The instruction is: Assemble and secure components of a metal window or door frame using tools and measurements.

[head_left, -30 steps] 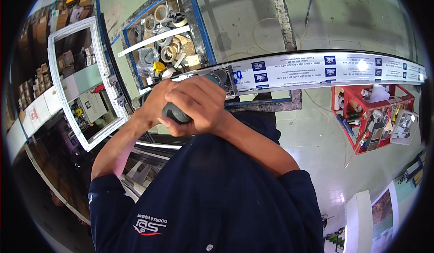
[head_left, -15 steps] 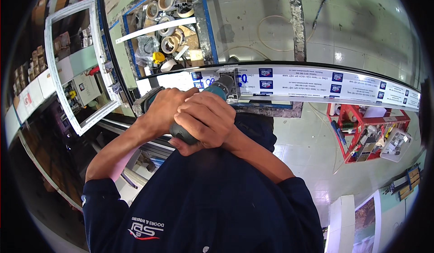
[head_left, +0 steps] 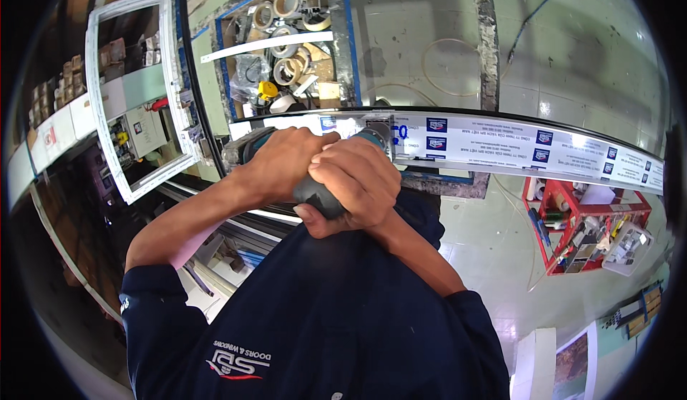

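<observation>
A cordless drill with a teal and black body is held in both my hands over a long metal profile wrapped in white printed film. My left hand is closed round its handle, beside the battery at the left. My right hand wraps over the rear of the body, fingers curled and touching the left hand. The drill's front reaches a small metal bracket on the profile. My hands hide the drill's tip, so contact with the work cannot be seen.
Beyond the profile, a tray within the bench frame holds tape rolls, a yellow tape measure and a white strip. A white window frame stands at left. A red tool cart stands at right.
The surroundings have shifted slightly right and down in the picture. The drill's front, plainly visible before, is now mostly hidden behind my right hand. Both hands keep their grip.
</observation>
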Motion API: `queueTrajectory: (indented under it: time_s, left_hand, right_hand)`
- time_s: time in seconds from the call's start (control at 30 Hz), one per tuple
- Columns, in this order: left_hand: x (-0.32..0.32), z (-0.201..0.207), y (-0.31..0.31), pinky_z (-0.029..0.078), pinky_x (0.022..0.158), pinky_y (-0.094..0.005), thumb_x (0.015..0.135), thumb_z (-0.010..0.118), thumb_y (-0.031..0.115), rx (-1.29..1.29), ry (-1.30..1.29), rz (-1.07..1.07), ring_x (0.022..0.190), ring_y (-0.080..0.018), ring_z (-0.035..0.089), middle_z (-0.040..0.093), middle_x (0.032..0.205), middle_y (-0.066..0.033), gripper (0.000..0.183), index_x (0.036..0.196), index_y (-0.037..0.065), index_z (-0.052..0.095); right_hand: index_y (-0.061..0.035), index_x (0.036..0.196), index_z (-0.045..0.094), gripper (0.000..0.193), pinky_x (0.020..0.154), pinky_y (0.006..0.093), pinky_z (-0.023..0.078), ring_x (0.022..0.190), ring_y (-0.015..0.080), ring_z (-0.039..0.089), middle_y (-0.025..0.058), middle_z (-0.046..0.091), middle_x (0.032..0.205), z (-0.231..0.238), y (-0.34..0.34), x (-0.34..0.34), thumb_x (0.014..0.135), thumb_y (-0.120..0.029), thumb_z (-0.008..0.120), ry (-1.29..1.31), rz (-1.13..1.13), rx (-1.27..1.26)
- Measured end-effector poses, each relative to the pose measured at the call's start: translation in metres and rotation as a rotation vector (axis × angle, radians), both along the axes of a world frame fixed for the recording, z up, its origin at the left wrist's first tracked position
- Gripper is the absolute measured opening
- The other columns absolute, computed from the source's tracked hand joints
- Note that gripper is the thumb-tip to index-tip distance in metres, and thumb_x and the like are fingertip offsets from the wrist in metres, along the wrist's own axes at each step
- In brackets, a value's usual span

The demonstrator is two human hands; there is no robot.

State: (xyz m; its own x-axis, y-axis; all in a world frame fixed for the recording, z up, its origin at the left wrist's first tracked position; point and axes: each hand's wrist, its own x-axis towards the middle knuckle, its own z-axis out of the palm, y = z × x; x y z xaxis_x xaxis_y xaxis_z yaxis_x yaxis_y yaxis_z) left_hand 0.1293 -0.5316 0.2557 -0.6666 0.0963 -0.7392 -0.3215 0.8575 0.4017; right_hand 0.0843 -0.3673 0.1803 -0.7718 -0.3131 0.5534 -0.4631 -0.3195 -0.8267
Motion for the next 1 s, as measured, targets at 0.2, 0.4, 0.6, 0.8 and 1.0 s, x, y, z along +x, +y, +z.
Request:
queueTrajectory:
  time_s: [0.2,0.4,0.6,0.8,1.0]
  left_hand:
    - [0.000,0.008,0.005,0.060,0.083,-0.0556,0.073,0.082,0.018,-0.019,0.001,0.016,0.093,-0.0454,0.076,0.078,0.094,-0.0232,0.061,0.130,0.000,0.068]
    - [-0.004,0.004,0.006,0.059,0.079,-0.0574,0.075,0.077,0.026,0.025,0.020,0.031,0.086,-0.0476,0.074,0.075,0.085,-0.0253,0.054,0.123,0.002,0.069]
    - [0.001,0.006,0.008,0.060,0.079,-0.0570,0.073,0.079,0.022,0.002,0.015,0.059,0.087,-0.0477,0.075,0.076,0.086,-0.0241,0.054,0.122,0.001,0.068]
    - [0.006,0.006,0.008,0.060,0.081,-0.0565,0.068,0.083,0.016,0.006,0.028,0.090,0.089,-0.0474,0.075,0.077,0.088,-0.0239,0.061,0.125,0.001,0.069]
    - [0.009,0.001,0.011,0.060,0.080,-0.0561,0.065,0.081,0.010,-0.012,0.052,0.109,0.090,-0.0468,0.075,0.077,0.089,-0.0233,0.059,0.122,0.000,0.071]
  right_hand:
    - [-0.0012,0.111,0.074,0.046,0.075,0.0459,0.064,0.084,0.0335,0.075,0.0161,0.077,0.095,0.003,0.004,-0.001,0.084,-0.036,0.085,0.015,0.028,-0.012]
    - [0.0031,0.109,0.070,0.045,0.070,0.0475,0.064,0.078,0.0357,0.075,0.0199,0.075,0.091,-0.003,0.001,0.002,0.090,-0.036,0.081,0.047,0.004,-0.041]
    - [0.0032,0.109,0.070,0.044,0.071,0.0477,0.064,0.077,0.0355,0.075,0.0192,0.076,0.090,0.000,-0.001,-0.001,0.090,-0.035,0.080,0.070,0.015,-0.038]
    - [0.0037,0.108,0.070,0.043,0.072,0.0476,0.065,0.078,0.0367,0.076,0.0191,0.076,0.090,0.002,0.000,0.000,0.088,-0.033,0.078,0.087,0.041,-0.035]
    - [0.0044,0.106,0.071,0.042,0.075,0.0476,0.065,0.079,0.0360,0.076,0.0189,0.076,0.090,0.001,-0.001,-0.001,0.087,-0.033,0.078,0.063,0.010,-0.049]
